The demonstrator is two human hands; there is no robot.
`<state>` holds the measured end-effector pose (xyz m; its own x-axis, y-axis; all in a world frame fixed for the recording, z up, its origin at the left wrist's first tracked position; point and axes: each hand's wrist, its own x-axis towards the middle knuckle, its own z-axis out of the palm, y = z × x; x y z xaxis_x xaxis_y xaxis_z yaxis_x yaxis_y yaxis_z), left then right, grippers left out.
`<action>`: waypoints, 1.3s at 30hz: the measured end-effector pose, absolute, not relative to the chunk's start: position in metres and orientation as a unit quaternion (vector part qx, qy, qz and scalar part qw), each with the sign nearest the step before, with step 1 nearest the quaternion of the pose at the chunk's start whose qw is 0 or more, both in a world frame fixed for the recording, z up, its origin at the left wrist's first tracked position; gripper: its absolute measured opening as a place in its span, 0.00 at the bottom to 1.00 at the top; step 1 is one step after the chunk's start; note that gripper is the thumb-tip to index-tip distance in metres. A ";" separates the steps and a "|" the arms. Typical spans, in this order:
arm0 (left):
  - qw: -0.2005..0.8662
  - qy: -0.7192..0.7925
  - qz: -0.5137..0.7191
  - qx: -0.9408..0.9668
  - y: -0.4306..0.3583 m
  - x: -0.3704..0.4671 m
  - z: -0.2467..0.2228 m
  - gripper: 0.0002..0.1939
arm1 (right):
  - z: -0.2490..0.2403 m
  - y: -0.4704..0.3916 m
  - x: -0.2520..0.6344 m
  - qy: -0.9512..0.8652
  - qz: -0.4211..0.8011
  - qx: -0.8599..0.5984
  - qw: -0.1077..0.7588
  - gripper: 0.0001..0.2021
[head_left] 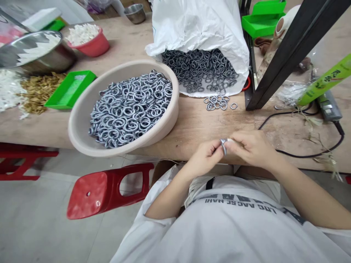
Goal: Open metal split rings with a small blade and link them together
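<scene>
Close to the table's front edge, my left hand (206, 156) pinches a grey ring (223, 146) between thumb and fingers. My right hand (251, 148) meets it from the other side, its fingers closed around a small white piece (229, 140) that touches the ring. Most of that white piece is hidden by the fingertips. Beyond my hands lies a small group of loose grey rings (218, 102). A beige basin (124, 148) full of similar rings stands to the left. Behind the loose rings, a white sack (197, 27) lies with its mouth facing me, darker rings spilling inside it.
A black metal post (285, 58) rises at the right, near a black cable (309, 155) and a power strip (329, 107). A green tray (70, 89), a steel bowl (52, 60) and a red bowl (94, 45) stand left. A red stool (90, 195) is below.
</scene>
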<state>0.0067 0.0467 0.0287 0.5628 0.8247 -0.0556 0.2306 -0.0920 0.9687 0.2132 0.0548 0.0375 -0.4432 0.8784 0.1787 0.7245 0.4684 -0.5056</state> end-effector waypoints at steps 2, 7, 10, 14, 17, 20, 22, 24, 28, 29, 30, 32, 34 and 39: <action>0.572 0.353 0.235 0.702 0.043 0.007 0.031 0.16 | 0.026 0.075 0.217 -0.796 0.165 -0.553 0.182 0.23; 0.686 0.394 0.273 0.547 0.045 0.010 0.022 0.15 | 0.004 0.131 0.208 -0.722 0.076 -0.680 0.105 0.20; 0.719 0.410 0.329 0.455 0.054 0.011 0.012 0.13 | 0.004 0.151 0.199 -0.698 0.045 -0.712 0.060 0.19; 0.704 0.440 0.416 0.370 0.067 0.007 0.003 0.05 | 0.009 0.150 0.201 -0.705 0.063 -0.697 0.113 0.15; 0.712 0.430 0.449 0.326 0.073 0.003 0.001 0.05 | 0.011 0.125 0.204 -0.710 0.212 -0.616 0.267 0.12; 0.735 0.405 0.453 0.301 0.073 0.008 0.002 0.13 | 0.013 0.091 0.196 -0.655 0.365 -0.511 0.420 0.11; 0.733 0.406 0.453 0.304 0.069 0.016 0.004 0.18 | 0.011 0.070 0.187 -0.641 0.385 -0.471 0.468 0.08; 0.723 0.404 0.462 0.317 0.063 0.025 0.005 0.20 | 0.009 0.056 0.178 -0.640 0.377 -0.449 0.496 0.06; 0.715 0.383 0.474 0.343 0.054 0.033 0.007 0.19 | 0.006 0.047 0.171 -0.607 0.381 -0.450 0.533 0.05; 0.711 0.382 0.473 0.352 0.053 0.032 0.007 0.18 | 0.008 0.048 0.172 -0.594 0.395 -0.455 0.533 0.08; 0.707 0.383 0.471 0.362 0.052 0.030 0.008 0.18 | 0.010 0.048 0.174 -0.586 0.413 -0.456 0.527 0.12; 0.698 0.387 0.463 0.385 0.052 0.028 0.009 0.18 | 0.018 0.050 0.177 -0.595 0.435 -0.444 0.509 0.16; 0.692 0.388 0.455 0.405 0.051 0.026 0.010 0.18 | 0.026 0.051 0.180 -0.626 0.428 -0.429 0.491 0.13; 0.738 0.361 0.420 0.386 0.049 0.027 0.013 0.20 | 0.029 0.050 0.176 -0.641 0.418 -0.396 0.507 0.07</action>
